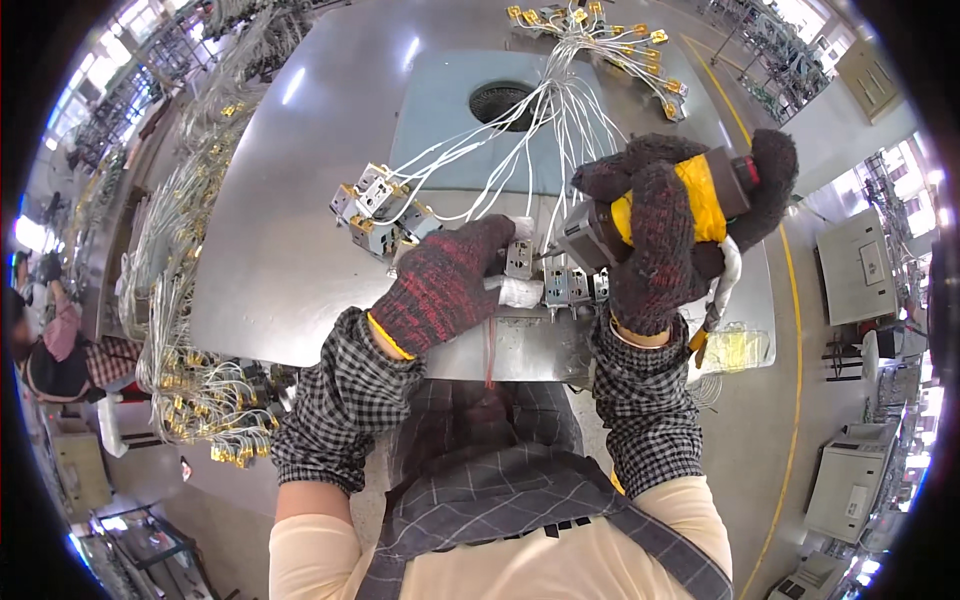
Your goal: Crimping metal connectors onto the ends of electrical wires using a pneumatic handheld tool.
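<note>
In my left hand, gloved in dark red and black with white-wrapped fingertips, a small grey outlet socket is pinched between thumb and forefinger. My right hand, in a dark knit glove, grips a power screwdriver wrapped in yellow tape. Its bit points left and reaches the side of the pinched socket; whether it sits in a screw I cannot tell. Just right of that socket, more sockets stand in a row at the table's near edge. White wires fan out from a bundle toward the sockets.
Several wired sockets lie left of my left hand. Yellow-tipped wire ends spread at the far side of the metal table. A dark round opening is behind. Wire bundles hang at left, near another person.
</note>
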`<state>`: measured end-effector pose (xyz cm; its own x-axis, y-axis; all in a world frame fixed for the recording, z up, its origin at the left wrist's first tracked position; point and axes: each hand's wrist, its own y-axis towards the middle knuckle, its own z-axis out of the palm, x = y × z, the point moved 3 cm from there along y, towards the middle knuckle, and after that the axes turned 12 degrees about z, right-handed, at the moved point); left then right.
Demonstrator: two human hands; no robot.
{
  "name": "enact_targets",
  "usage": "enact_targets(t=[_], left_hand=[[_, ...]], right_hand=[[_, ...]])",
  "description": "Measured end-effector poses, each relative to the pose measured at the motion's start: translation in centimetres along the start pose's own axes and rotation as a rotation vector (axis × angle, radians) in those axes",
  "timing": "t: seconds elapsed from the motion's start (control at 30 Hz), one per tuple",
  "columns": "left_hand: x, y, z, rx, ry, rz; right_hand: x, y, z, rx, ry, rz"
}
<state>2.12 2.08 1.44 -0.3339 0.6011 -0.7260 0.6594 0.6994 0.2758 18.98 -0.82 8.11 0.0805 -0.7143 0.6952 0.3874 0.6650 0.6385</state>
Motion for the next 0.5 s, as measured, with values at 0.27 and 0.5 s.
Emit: enact_targets(t=[0.27,0.5], left_hand=[[-0.6,0.2,-0.5,0.029,0.020,-0.037],[0.3,-2.0,-5.7,-0.550,0.800,0.117]], right_hand=[[1.0,-1.2,1.1,0.031,-0.027,0.002],[0.8,-1.5,0.7,0.065,-0.052,-0.026]])
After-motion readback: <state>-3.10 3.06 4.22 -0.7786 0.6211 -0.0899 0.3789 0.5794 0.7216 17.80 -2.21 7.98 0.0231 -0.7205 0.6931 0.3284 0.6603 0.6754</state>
